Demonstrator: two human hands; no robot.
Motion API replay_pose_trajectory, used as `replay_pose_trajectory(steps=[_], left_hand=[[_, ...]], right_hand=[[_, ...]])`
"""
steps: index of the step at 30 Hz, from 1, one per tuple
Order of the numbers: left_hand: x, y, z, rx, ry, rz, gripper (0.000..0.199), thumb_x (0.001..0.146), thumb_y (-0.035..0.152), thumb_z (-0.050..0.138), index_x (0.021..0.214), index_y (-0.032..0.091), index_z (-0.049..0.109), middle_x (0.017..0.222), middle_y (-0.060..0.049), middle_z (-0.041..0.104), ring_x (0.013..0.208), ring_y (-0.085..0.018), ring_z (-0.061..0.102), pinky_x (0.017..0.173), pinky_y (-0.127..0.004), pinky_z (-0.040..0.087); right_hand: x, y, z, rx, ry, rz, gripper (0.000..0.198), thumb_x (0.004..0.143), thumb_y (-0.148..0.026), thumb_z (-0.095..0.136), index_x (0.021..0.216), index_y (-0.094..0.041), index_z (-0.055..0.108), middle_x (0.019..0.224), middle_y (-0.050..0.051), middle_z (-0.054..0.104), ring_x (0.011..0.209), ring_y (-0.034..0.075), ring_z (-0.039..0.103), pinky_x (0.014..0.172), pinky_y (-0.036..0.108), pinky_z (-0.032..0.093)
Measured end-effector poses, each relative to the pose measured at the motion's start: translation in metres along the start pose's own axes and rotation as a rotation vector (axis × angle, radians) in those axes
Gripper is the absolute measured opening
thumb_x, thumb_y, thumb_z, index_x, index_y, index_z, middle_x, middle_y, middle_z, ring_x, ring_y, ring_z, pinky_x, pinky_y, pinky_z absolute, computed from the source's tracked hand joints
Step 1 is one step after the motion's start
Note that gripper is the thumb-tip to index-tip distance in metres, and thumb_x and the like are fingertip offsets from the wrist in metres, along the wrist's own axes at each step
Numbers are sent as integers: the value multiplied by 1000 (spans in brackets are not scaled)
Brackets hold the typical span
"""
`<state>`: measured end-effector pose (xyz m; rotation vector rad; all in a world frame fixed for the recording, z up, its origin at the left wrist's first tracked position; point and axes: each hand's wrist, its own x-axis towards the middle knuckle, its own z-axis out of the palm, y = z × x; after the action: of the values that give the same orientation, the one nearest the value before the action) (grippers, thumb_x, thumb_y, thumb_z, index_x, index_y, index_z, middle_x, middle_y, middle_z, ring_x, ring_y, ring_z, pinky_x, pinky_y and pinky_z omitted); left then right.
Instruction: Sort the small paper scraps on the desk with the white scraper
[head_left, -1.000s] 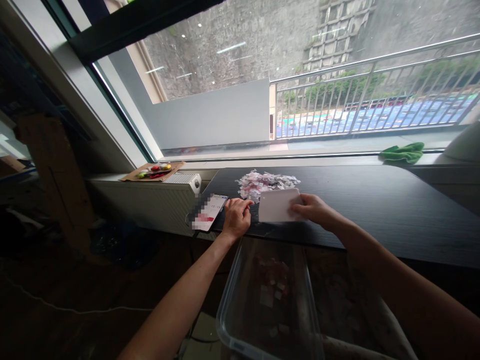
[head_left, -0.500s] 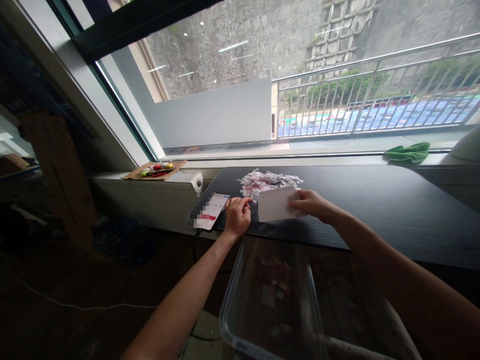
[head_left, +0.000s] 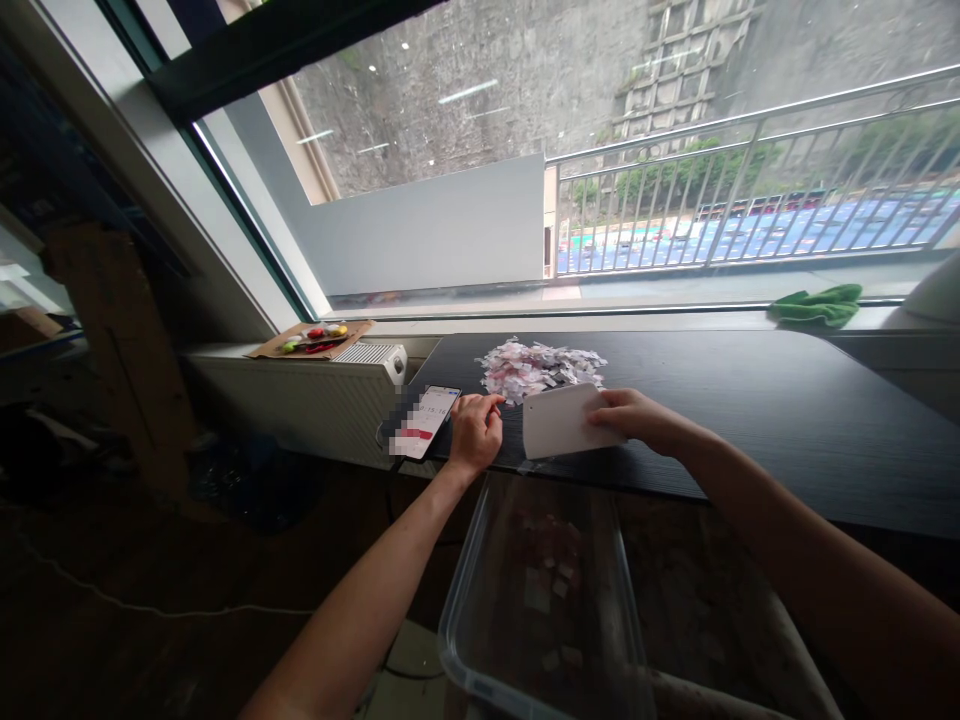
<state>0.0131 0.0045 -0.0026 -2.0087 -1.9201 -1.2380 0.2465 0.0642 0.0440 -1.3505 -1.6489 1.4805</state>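
Note:
My right hand (head_left: pixel 637 418) grips a flat white scraper (head_left: pixel 562 422) by its right end, thumb on the face turned to me. A small hole shows near the scraper's upper left corner. Its tilted blade stands just in front of a heap of small paper scraps (head_left: pixel 536 366), mostly white with some pink, on the black table (head_left: pixel 720 400). On the table's near edge rests my left hand (head_left: pixel 477 430), holding nothing visible, its index finger stretched toward the heap and the other fingers loosely bent. Beside it on the left lies a phone (head_left: pixel 429 420) with a lit timer screen.
Below the table edge stands a clear plastic bin (head_left: pixel 465 620) with some scraps inside. A radiator (head_left: pixel 300 400) at left carries cardboard with colourful small items (head_left: pixel 319 338). A green cloth (head_left: pixel 816 306) lies on the sill by the window.
My right hand has drawn the scraper slightly toward me and to the right, away from the heap. My left hand has stayed in place.

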Motion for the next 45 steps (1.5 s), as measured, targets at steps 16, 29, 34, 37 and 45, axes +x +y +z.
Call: replay_pose_trajectory(steps=[16, 29, 34, 37, 45], left_hand=[[0, 0, 0, 10, -1, 2, 30, 77, 8, 45, 93, 22, 65, 80, -2, 67, 94, -22, 58, 94, -38, 40], [0, -1, 0, 10, -9, -4, 29, 76, 9, 45, 94, 20, 65, 80, -3, 67, 93, -22, 57, 92, -39, 40], [-2, 1, 1, 35, 0, 7, 25, 77, 12, 48, 93, 20, 66, 81, -4, 66, 93, -22, 57, 94, -40, 40], [-5, 5, -1, 82, -56, 118, 18, 75, 16, 52, 86, 21, 66, 81, -3, 65, 95, -22, 56, 101, -45, 35], [-9, 9, -4, 134, -162, 273, 12, 78, 27, 55, 80, 22, 66, 85, -3, 64, 100, -24, 55, 109, -55, 23]], right_hand=[[4, -5, 15, 74, 46, -81, 10, 60, -9, 66, 65, -18, 65, 62, 0, 67, 56, 14, 59, 52, 22, 46], [-7, -9, 18, -19, -64, -38, 9, 59, -9, 64, 65, -15, 66, 62, 0, 67, 56, 12, 58, 49, 20, 42], [-23, -12, -16, -57, 72, -200, 11, 63, -18, 67, 73, -16, 65, 66, 2, 69, 58, 15, 60, 52, 24, 47], [-34, -11, -50, -137, 343, -319, 11, 67, -22, 66, 78, -19, 63, 69, 3, 70, 63, 17, 64, 58, 28, 51], [-41, 12, -74, -230, 403, -267, 7, 71, -22, 62, 77, -18, 61, 69, 3, 68, 63, 17, 64, 58, 28, 51]])
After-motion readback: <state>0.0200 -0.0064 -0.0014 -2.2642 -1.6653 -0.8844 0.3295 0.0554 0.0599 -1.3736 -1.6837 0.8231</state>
